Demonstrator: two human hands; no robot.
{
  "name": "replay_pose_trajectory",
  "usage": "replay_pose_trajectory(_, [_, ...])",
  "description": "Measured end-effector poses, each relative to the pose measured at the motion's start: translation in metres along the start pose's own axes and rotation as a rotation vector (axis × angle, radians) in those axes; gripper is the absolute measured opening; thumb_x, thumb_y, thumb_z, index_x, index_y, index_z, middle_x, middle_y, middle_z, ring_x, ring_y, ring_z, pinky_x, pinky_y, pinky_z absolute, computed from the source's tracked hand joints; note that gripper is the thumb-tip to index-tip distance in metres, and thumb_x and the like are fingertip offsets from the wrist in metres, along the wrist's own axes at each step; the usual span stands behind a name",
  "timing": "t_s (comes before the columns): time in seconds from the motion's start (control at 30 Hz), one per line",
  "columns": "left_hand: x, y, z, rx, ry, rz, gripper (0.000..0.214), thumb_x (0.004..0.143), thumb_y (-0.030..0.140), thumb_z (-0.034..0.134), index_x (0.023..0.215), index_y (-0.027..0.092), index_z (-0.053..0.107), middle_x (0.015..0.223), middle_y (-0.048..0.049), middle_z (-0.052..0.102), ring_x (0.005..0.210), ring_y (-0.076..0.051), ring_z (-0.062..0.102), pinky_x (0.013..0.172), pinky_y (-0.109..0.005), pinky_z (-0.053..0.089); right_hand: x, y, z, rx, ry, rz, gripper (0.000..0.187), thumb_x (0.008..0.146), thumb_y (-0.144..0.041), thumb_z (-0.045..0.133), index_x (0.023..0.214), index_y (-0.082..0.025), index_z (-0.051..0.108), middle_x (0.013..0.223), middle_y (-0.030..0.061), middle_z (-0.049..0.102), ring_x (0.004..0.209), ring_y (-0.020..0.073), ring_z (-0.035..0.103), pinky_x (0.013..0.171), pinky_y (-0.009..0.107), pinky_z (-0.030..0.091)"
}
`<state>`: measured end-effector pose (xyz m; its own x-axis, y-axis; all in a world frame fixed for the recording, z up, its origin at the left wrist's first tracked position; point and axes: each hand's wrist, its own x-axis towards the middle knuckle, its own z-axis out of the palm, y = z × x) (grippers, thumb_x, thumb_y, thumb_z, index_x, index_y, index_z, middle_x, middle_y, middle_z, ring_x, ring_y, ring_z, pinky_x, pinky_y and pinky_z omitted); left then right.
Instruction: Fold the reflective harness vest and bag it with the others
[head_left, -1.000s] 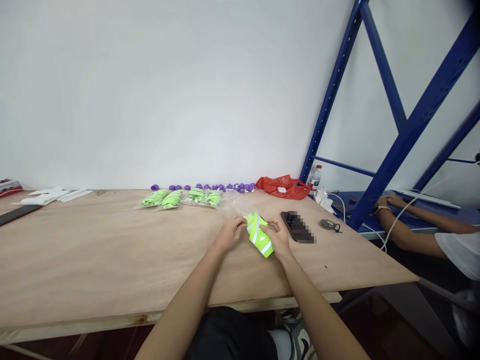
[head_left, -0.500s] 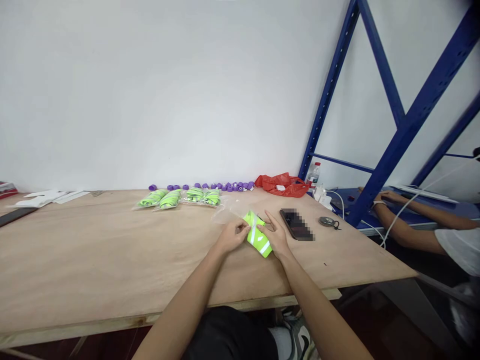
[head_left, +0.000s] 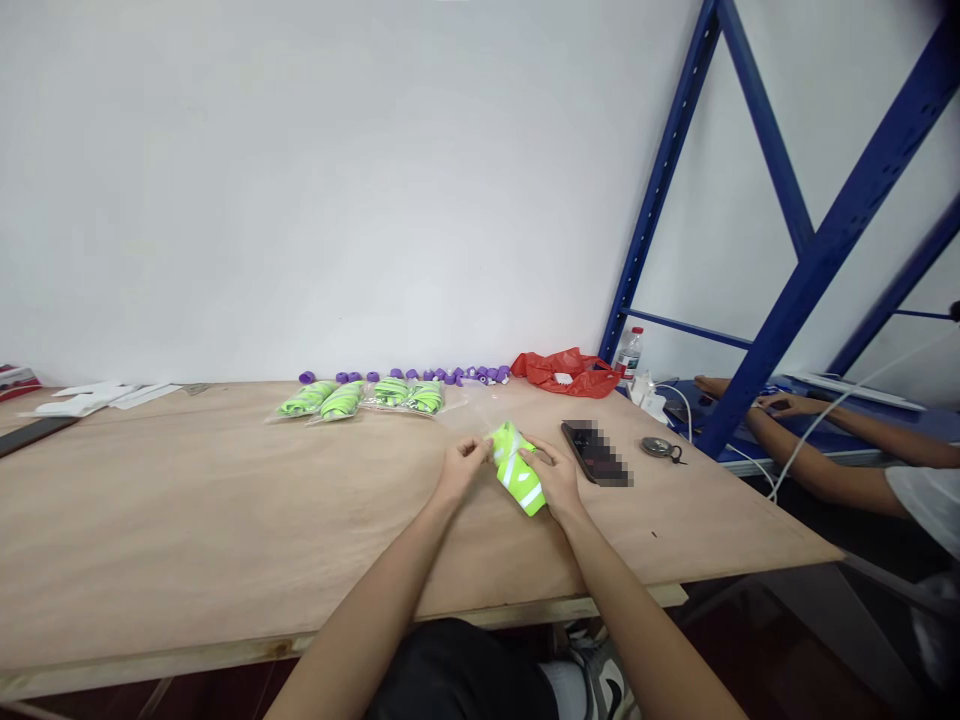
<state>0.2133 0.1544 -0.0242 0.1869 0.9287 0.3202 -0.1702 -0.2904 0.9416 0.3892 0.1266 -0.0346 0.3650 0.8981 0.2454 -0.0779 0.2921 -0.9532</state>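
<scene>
A folded fluorescent yellow-green reflective vest [head_left: 523, 485] with silvery stripes is held just above the table in front of me. My right hand [head_left: 556, 477] grips it from the right, thumb on its face and fingers behind. At its upper left edge, my left hand [head_left: 465, 466] is closed in a pinch on what looks like the edge of a clear plastic bag [head_left: 484, 402]. The bag stretches from there toward the back, and its film seems to cover the vest's top end. Exactly where the film ends is hard to see.
Several bagged yellow-green bundles [head_left: 341, 400] lie behind to the left. Purple caps [head_left: 450, 376] line the wall beside a red plastic bag [head_left: 566, 372]. A phone [head_left: 595, 452] and a round metal stopwatch-like object [head_left: 657, 447] lie right. Another person's arms [head_left: 817, 455] are beyond the blue rack [head_left: 795, 290].
My left hand has shifted slightly at the vest's upper left edge, and the clear bag now reaches the vest's top. My right fingers have closed in from a more spread pose.
</scene>
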Motion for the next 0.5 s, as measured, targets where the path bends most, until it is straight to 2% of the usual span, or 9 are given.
replay_pose_trajectory(0.1, [0.005,-0.008,0.004,-0.186,0.13,-0.094,0.056,0.071,0.068,0.075,0.06,0.02,0.047,0.057,0.0036,0.051,0.061,-0.013,0.054,0.071,-0.03,0.051,0.0,0.0,0.001,0.075,0.04,0.051,0.054,0.057,-0.045,0.089,0.101,-0.016,0.079,0.094,0.0088,0.079,0.078,0.0243,0.071,0.068,0.035,0.057])
replay_pose_trajectory(0.17, [0.006,-0.009,0.008,-0.3,0.177,-0.153,0.059,0.063,0.069,0.081,0.067,0.02,0.049,0.062,0.0038,0.055,0.063,-0.014,0.058,0.072,-0.032,0.054,-0.001,-0.001,0.004,0.116,0.048,0.072,0.056,0.057,-0.046,0.089,0.101,-0.016,0.078,0.093,0.0083,0.079,0.076,0.0235,0.072,0.068,0.035,0.058])
replay_pose_trajectory(0.27, [0.005,-0.006,0.015,-0.452,0.163,-0.21,0.064,0.054,0.067,0.088,0.084,0.019,0.058,0.083,-0.0023,0.068,0.076,-0.017,0.066,0.074,-0.033,0.057,-0.005,-0.002,0.01,0.143,0.029,0.096,0.053,0.052,-0.045,0.091,0.095,-0.016,0.078,0.089,0.0066,0.079,0.073,0.022,0.071,0.066,0.033,0.057])
replay_pose_trajectory(0.33, [0.004,-0.004,0.018,-0.531,0.134,-0.221,0.067,0.052,0.061,0.092,0.093,0.017,0.063,0.093,-0.0053,0.071,0.08,-0.018,0.068,0.076,-0.032,0.056,-0.007,-0.002,0.016,0.146,0.005,0.108,0.05,0.049,-0.044,0.092,0.088,-0.017,0.078,0.083,0.0053,0.078,0.069,0.0207,0.069,0.063,0.032,0.056])
replay_pose_trajectory(0.5, [0.002,-0.002,0.019,-0.632,0.118,-0.24,0.058,0.056,0.041,0.095,0.1,0.015,0.068,0.094,-0.007,0.075,0.079,-0.019,0.069,0.077,-0.031,0.056,-0.011,-0.002,0.027,0.155,-0.028,0.112,0.045,0.048,-0.044,0.093,0.079,-0.018,0.073,0.077,0.0032,0.075,0.067,0.0196,0.067,0.061,0.031,0.055])
